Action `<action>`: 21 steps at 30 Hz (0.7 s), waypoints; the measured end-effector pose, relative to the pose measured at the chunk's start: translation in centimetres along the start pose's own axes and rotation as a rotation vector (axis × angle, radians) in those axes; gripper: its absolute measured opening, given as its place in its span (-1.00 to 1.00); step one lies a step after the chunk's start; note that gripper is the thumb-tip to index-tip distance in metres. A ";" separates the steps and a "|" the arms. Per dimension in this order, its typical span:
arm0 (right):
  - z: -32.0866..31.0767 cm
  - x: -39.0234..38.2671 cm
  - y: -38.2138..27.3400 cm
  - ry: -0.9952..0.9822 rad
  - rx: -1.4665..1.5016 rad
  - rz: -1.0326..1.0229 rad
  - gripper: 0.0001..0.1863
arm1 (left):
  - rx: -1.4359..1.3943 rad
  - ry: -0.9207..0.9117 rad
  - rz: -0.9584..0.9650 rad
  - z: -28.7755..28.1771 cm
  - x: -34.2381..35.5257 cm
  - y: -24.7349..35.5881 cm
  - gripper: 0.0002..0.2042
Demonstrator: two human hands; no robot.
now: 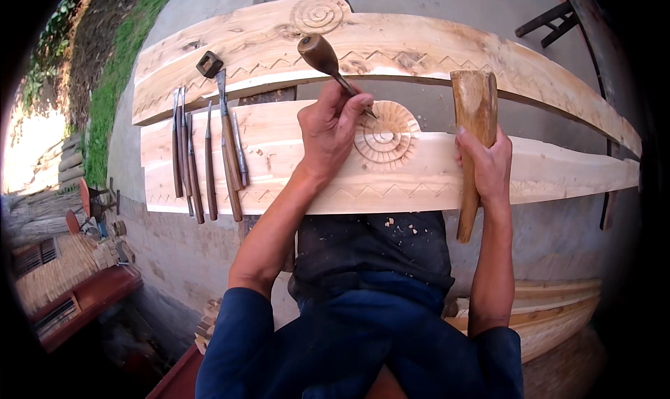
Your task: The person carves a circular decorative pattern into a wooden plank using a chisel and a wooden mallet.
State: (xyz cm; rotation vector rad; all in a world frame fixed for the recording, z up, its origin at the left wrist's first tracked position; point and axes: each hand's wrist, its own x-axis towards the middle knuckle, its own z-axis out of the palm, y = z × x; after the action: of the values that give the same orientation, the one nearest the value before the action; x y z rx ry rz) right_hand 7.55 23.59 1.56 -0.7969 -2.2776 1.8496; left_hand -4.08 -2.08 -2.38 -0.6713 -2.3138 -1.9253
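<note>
My left hand [331, 130] is closed around a wood carving chisel [319, 54] with a bulbous wooden handle. The chisel tilts, its tip meeting the upper left of a carved round spiral rosette [386, 137] on the near wooden board [433, 183]. My right hand [486, 163] grips a wooden mallet [475, 106] by its handle, the thick head upward, over the board to the right of the rosette. A zigzag line is cut along the board's near edge. Several carving chisels [209, 165] lie side by side on the board's left part.
A second board [419, 43], with a spiral and zigzag, lies beyond the near one. A small dark block-shaped tool [209, 64] rests on it. Wood chips [401, 224] dot my dark apron. More boards [558, 315] lie at lower right; a red tray [91, 308] stands at lower left.
</note>
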 end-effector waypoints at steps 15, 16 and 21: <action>0.0 0.1 0.0 0.003 -0.014 0.007 -0.59 | 0.019 0.013 0.072 0.6 0.4 0.5 -0.88; 0.0 0.1 0.0 0.003 -0.014 0.007 -0.59 | 0.022 0.008 0.076 0.6 0.4 0.5 -0.88; -0.1 0.1 0.0 -0.002 -0.002 0.008 -0.60 | 0.030 -0.003 0.083 0.5 0.5 0.5 -0.87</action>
State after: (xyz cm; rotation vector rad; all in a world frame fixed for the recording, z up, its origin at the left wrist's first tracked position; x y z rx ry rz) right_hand 7.52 23.70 1.51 -0.8059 -2.2807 1.8529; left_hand -4.21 -1.37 -1.84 -0.7551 -2.2730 -1.8522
